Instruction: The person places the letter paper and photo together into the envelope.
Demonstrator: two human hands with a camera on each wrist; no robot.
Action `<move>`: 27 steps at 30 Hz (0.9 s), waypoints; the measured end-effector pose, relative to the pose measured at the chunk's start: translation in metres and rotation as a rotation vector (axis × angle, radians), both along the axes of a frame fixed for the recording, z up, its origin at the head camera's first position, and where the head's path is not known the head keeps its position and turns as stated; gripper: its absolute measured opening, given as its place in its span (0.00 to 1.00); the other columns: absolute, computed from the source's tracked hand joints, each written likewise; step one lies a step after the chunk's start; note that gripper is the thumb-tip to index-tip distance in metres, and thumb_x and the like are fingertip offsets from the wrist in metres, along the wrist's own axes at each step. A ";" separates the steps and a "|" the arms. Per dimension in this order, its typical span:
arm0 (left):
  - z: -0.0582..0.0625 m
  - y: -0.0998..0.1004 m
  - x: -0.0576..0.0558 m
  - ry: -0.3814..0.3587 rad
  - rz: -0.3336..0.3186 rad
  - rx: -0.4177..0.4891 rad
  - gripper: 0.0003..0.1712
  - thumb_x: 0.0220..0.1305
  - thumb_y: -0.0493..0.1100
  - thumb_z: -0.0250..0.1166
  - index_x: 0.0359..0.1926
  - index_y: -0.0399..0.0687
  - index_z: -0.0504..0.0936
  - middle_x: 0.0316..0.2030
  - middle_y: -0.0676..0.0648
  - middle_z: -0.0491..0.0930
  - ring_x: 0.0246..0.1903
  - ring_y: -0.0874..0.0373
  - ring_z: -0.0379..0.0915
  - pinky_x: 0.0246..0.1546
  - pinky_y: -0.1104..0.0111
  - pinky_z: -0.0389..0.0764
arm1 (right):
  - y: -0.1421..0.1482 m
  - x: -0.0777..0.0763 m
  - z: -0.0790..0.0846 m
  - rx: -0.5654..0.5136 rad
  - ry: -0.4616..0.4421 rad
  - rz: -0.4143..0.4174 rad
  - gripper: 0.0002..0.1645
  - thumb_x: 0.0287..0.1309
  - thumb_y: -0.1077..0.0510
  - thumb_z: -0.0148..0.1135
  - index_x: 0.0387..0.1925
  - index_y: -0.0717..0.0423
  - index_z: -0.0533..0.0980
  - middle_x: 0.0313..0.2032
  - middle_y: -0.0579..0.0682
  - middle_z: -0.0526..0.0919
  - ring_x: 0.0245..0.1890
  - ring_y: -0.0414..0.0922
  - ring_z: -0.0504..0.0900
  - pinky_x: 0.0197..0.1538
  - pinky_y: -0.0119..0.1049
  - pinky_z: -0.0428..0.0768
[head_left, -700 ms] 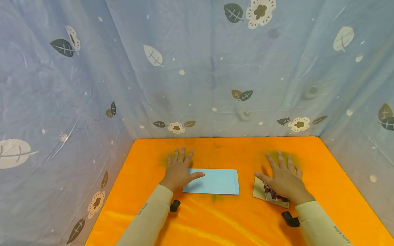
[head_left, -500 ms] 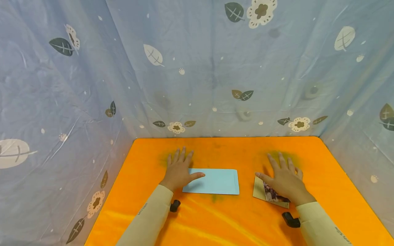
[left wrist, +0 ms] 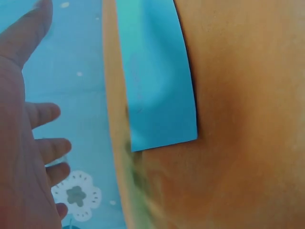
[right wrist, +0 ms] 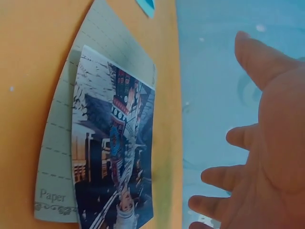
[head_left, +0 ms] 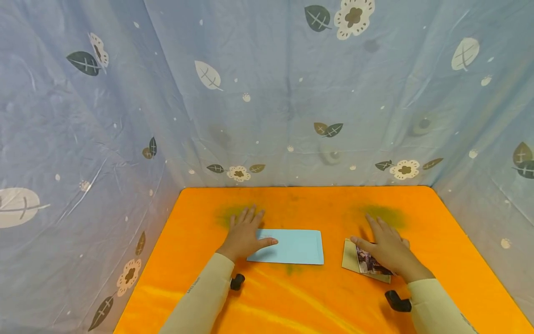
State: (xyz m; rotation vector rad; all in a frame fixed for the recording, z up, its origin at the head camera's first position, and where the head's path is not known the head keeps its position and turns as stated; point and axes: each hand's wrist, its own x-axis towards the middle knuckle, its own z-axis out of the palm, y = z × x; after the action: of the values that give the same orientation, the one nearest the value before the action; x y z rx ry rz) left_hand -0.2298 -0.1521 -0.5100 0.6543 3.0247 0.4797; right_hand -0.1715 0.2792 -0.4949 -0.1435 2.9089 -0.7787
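Note:
A light blue envelope [head_left: 294, 247] lies flat on the orange table. My left hand [head_left: 241, 237], fingers spread, hovers over its left end; in the left wrist view the palm stands apart from the envelope [left wrist: 162, 86]. To the right, a photo [head_left: 367, 260] lies on a tan sheet of lined paper [head_left: 350, 256]. Above these my right hand [head_left: 390, 250] is held with fingers extended, hiding part of the photo in the head view. The right wrist view shows the photo [right wrist: 114, 143] and the sheet, printed "Paper" [right wrist: 52, 181], with the hand clear of both.
The orange tabletop [head_left: 300, 204] has greenish smudges near its far side. Blue curtains [head_left: 267, 106] with leaf and flower prints hang behind it and at both sides. A black camera mount [head_left: 237, 282] sits at the left wrist, another mount [head_left: 397, 301] at the right.
Both hands have shifted slightly: the left fingertips have come nearer the front, and the right hand has drawn down and a little to the right. The envelope, photo and paper stay in place.

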 end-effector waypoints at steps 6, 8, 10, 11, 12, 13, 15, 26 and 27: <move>-0.003 0.000 0.001 -0.047 -0.049 0.055 0.62 0.65 0.79 0.67 0.85 0.45 0.62 0.84 0.36 0.54 0.81 0.36 0.49 0.71 0.26 0.50 | 0.008 0.000 -0.004 -0.070 0.020 -0.009 0.66 0.72 0.24 0.60 0.86 0.66 0.48 0.79 0.77 0.55 0.75 0.79 0.55 0.57 0.87 0.52; -0.007 -0.001 0.002 -0.064 -0.066 0.078 0.62 0.65 0.79 0.68 0.85 0.45 0.63 0.83 0.36 0.56 0.81 0.37 0.50 0.71 0.27 0.51 | 0.010 0.001 -0.005 -0.098 0.017 -0.018 0.66 0.72 0.25 0.61 0.86 0.65 0.47 0.79 0.77 0.54 0.75 0.80 0.55 0.59 0.87 0.52; -0.011 -0.002 0.001 -0.082 -0.077 0.095 0.62 0.64 0.78 0.69 0.85 0.45 0.63 0.83 0.37 0.57 0.81 0.38 0.50 0.71 0.28 0.51 | 0.013 0.001 -0.005 -0.121 0.007 -0.029 0.66 0.73 0.25 0.61 0.87 0.64 0.47 0.79 0.77 0.54 0.75 0.80 0.54 0.62 0.86 0.53; -0.014 -0.002 0.001 -0.092 -0.080 0.104 0.63 0.64 0.79 0.69 0.85 0.46 0.63 0.83 0.38 0.57 0.81 0.38 0.50 0.71 0.29 0.51 | 0.014 0.001 -0.005 -0.130 0.001 -0.033 0.66 0.73 0.25 0.61 0.87 0.65 0.47 0.79 0.77 0.53 0.75 0.80 0.54 0.63 0.85 0.55; -0.016 -0.003 0.001 -0.102 -0.084 0.115 0.62 0.64 0.78 0.69 0.85 0.47 0.63 0.83 0.38 0.58 0.81 0.38 0.50 0.71 0.29 0.51 | 0.016 0.002 -0.004 -0.143 -0.008 -0.038 0.65 0.73 0.26 0.62 0.87 0.65 0.46 0.79 0.77 0.53 0.75 0.80 0.54 0.64 0.84 0.57; -0.019 -0.003 0.000 -0.112 -0.087 0.124 0.62 0.63 0.78 0.70 0.85 0.48 0.63 0.83 0.39 0.58 0.81 0.39 0.50 0.71 0.30 0.52 | 0.017 0.002 -0.004 -0.155 -0.015 -0.039 0.65 0.74 0.28 0.62 0.87 0.65 0.46 0.79 0.77 0.53 0.75 0.81 0.55 0.64 0.83 0.59; -0.025 -0.004 0.000 -0.139 -0.091 0.138 0.62 0.62 0.77 0.72 0.85 0.50 0.63 0.83 0.41 0.58 0.81 0.39 0.50 0.71 0.31 0.51 | 0.021 0.003 -0.004 -0.172 -0.024 -0.041 0.64 0.75 0.29 0.63 0.86 0.67 0.47 0.79 0.78 0.53 0.73 0.81 0.58 0.63 0.81 0.64; -0.042 -0.003 0.004 -0.182 -0.142 0.190 0.64 0.51 0.70 0.85 0.83 0.52 0.68 0.81 0.49 0.63 0.79 0.46 0.54 0.67 0.41 0.56 | 0.039 0.008 -0.014 -0.243 -0.122 -0.108 0.65 0.75 0.31 0.64 0.85 0.71 0.45 0.75 0.81 0.59 0.70 0.79 0.65 0.60 0.73 0.75; -0.043 -0.003 0.004 -0.178 -0.142 0.191 0.64 0.51 0.69 0.85 0.83 0.53 0.68 0.80 0.50 0.64 0.79 0.46 0.55 0.67 0.42 0.56 | 0.040 0.008 -0.014 -0.243 -0.125 -0.110 0.65 0.75 0.31 0.64 0.84 0.72 0.45 0.75 0.81 0.59 0.70 0.79 0.65 0.61 0.73 0.74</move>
State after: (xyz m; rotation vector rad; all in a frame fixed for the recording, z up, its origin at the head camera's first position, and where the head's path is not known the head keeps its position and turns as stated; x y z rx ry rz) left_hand -0.2258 -0.1553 -0.5532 0.7830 2.7656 0.7817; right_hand -0.1634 0.3192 -0.5093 0.0420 2.7155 -1.1156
